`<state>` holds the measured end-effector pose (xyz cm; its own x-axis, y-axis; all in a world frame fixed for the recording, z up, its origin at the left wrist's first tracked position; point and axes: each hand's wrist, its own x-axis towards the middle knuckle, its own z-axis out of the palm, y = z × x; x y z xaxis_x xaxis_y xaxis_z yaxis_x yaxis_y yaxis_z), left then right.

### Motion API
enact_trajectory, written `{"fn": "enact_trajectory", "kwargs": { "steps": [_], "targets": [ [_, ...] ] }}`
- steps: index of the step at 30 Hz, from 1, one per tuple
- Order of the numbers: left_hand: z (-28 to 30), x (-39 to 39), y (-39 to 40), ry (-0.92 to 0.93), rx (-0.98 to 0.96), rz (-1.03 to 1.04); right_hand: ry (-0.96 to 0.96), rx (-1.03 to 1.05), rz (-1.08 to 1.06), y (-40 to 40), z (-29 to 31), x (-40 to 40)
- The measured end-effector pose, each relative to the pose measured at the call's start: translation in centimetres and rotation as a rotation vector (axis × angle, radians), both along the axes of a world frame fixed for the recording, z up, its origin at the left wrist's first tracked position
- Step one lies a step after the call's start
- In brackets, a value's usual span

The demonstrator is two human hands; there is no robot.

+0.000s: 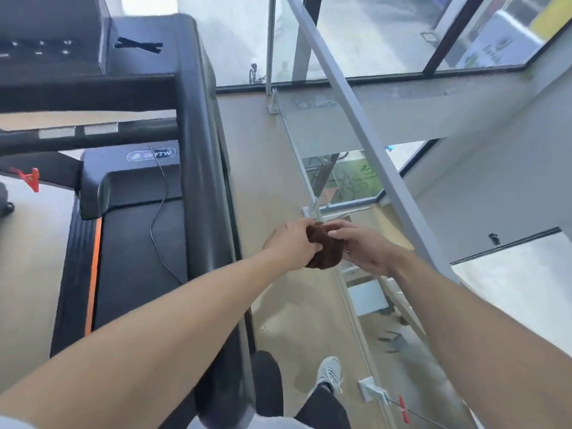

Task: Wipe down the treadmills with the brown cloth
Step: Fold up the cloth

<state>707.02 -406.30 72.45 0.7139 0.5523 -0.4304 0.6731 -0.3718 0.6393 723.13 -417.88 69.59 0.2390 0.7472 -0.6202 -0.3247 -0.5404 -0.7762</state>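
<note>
Beige floor point(278, 168) runs between treadmill point(198, 150) and glass railing point(356, 125); left hand point(291, 243) and right hand point(362, 246) grip brown cloth point(325, 250)

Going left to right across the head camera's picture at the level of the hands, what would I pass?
Orange stripe → treadmill belt → left hand → brown cloth → right hand → grey handrail.

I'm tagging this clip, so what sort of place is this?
Most likely a gym: a treadmill with a control console and a red safety clip stands beside a glass railing.
</note>
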Motion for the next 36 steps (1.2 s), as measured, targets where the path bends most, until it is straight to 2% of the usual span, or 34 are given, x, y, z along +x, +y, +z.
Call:
{"fn": "enact_trajectory", "kwargs": {
  "steps": [3, 5, 9, 12, 15, 18, 23, 31, 34, 36],
  "targets": [
    [-2.9, 1.7, 1.4, 0.168, 0.109, -0.078, -0.132, -0.133, 0.276, 3.2, -3.6, 2.7],
    [-4.4, 2.8, 2.5, 0.214, 0.171, -0.107, -0.164, -0.156, 0.429, 4.7, -6.4, 3.7],
    [-6.1, 3.0, 5.7, 0.289, 0.32, -0.164, -0.361, -0.038, 0.566, 7.0, -10.6, 3.8],
    [-6.0, 2.0, 6.5, 0.364, 0.428, -0.162, -0.61, 0.045, 0.598, 6.8, -10.3, 4.0],
    [-5.6, 2.4, 7.6, 0.323, 0.448, -0.112, -0.781, 0.09, 0.61, 7.5, -9.0, 6.4],
    [-5.3, 4.4, 9.2, 0.176, 0.343, 0.052, -0.71, 0.109, 0.533, 9.7, -7.7, 9.6],
    [-4.5, 9.7, 14.6, 0.079, 0.244, 0.125, -0.668, 0.188, 0.307, 15.0, -6.4, 14.2],
    [-6.1, 18.2, 29.1, 0.122, 0.212, 0.076, -0.607, 0.119, 0.284, 27.3, -6.1, 23.4],
    [-5.9, 21.2, 33.9, 0.1, 0.224, 0.101, -0.556, 0.102, 0.37, 30.8, -5.1, 26.7],
    [-5.5, 23.2, 36.9, 0.091, 0.26, 0.098, -0.592, 0.093, 0.436, 33.1, -4.7, 28.4]
  ]
}}
